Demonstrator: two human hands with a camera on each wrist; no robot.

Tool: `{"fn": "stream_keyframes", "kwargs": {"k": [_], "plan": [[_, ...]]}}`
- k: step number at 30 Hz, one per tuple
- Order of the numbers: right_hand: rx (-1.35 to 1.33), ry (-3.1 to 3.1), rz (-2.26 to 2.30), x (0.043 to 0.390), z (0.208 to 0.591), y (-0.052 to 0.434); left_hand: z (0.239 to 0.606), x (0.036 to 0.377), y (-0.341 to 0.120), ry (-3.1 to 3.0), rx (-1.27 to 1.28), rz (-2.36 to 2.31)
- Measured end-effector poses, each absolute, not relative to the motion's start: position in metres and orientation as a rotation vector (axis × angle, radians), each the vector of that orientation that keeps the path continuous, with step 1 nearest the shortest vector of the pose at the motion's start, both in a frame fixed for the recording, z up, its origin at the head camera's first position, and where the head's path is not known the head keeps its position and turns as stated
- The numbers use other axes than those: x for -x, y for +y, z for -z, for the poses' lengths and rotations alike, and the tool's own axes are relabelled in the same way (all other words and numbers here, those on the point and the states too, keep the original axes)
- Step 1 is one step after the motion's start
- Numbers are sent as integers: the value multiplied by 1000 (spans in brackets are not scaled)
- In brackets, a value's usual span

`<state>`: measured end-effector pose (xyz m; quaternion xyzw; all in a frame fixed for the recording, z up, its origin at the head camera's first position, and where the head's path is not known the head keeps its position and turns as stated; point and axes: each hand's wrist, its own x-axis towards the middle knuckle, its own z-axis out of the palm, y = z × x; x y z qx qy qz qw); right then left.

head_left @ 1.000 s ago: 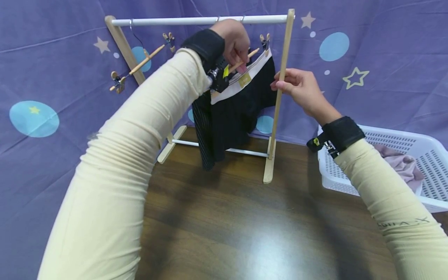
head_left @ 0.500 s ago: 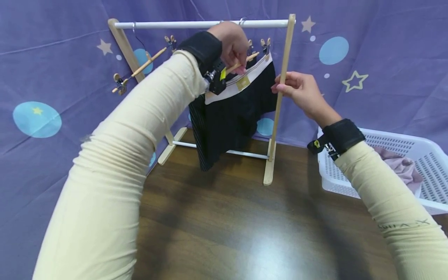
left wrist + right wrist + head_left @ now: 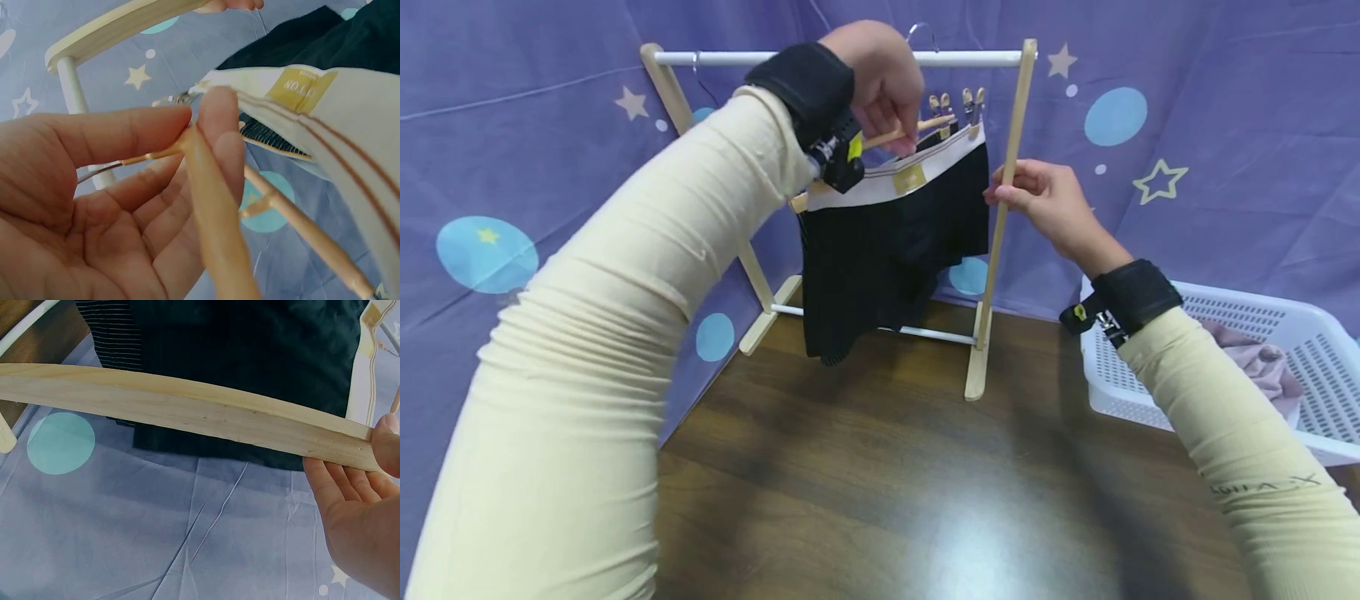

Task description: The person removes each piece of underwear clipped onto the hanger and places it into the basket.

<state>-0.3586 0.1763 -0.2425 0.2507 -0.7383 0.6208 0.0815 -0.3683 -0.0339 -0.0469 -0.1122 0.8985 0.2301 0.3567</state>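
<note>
While the right hand grips the rack's post, the left hand, pinching the hanger with the shorts, should keep it level when hooking the rail

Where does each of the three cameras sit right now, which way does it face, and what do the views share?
Head: on the person's head, facing forward and down at the drying rack; both sleeved arms, left hand and right hand show.
Left wrist: faces along the palm; fingers pinch the wooden hanger carrying the black shorts.
Right wrist: faces past the palm at the rack's wooden post, which the thumb holds.
Shared: shorts and rack appear in all three.
</note>
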Motion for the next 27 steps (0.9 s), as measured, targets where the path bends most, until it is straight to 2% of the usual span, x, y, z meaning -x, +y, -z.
{"fn": "stream_keyframes", "kwargs": {"k": [9,27], "plan": [[-716,-2253,-1810,360,245,177,46,352,-47,2336,258,-571],[-701,-2258,-1754,358,242,182,45,324,-80,2392,-77,-297]]}}
